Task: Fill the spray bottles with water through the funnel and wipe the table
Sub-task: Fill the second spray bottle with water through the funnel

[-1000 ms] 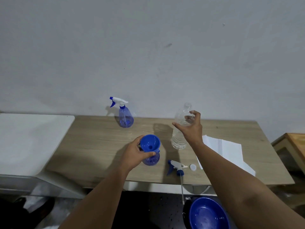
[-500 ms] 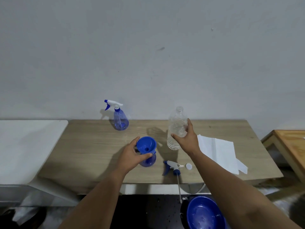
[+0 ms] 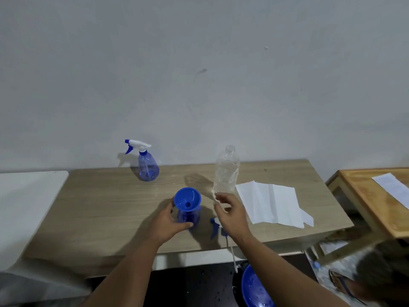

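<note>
Our left hand point(image 3: 168, 221) grips the open spray bottle point(image 3: 188, 217) carrying the funnel point(image 3: 187, 199); our right hand point(image 3: 231, 212) hovers empty, fingers loosely apart, beside the water bottle point(image 3: 226, 171).

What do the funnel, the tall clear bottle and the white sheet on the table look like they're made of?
Funnel: likely smooth plastic, uniformly blue with a soft sheen. Clear bottle: thin transparent plastic, judging by its ribbed, slightly dented wall. White sheet: probably paper towel or tissue, matte, flat, creased by folds.
</note>
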`<move>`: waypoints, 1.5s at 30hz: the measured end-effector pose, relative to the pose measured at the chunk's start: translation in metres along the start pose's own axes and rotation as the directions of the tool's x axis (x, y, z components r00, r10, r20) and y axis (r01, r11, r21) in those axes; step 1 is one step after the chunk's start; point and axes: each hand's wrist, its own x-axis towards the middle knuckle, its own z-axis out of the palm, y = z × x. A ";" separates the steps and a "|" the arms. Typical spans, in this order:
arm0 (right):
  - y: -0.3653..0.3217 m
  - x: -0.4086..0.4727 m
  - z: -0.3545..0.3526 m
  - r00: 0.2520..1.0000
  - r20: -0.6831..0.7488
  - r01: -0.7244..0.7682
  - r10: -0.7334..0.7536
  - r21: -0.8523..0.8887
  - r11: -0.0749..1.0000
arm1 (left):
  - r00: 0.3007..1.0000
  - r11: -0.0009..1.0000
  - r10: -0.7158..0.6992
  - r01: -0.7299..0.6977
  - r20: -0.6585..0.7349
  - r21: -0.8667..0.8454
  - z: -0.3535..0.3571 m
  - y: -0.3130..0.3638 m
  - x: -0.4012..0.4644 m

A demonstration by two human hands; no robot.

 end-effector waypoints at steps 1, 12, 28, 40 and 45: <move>-0.011 0.002 0.004 0.998 0.050 0.039 -0.036 -0.043 0.998 | 1.000 0.999 -0.013 0.012 0.016 0.039 0.002 0.000 0.001; -0.111 0.067 0.067 0.792 0.544 0.364 0.277 -0.785 0.502 | 0.974 0.964 0.122 -0.162 0.191 0.212 0.021 -0.020 0.031; -0.124 0.086 0.083 0.776 0.516 0.415 0.364 -0.851 0.323 | 0.980 0.979 -0.060 0.020 0.191 0.204 0.022 -0.039 0.064; -0.080 0.079 0.035 0.886 0.221 -0.291 0.408 -0.418 0.860 | 0.972 0.969 0.110 -0.151 0.209 0.193 0.010 -0.053 0.068; -0.027 0.053 0.060 0.941 0.055 -0.320 0.333 -0.171 0.932 | 0.965 0.961 0.159 -0.199 0.207 0.190 0.000 -0.066 0.063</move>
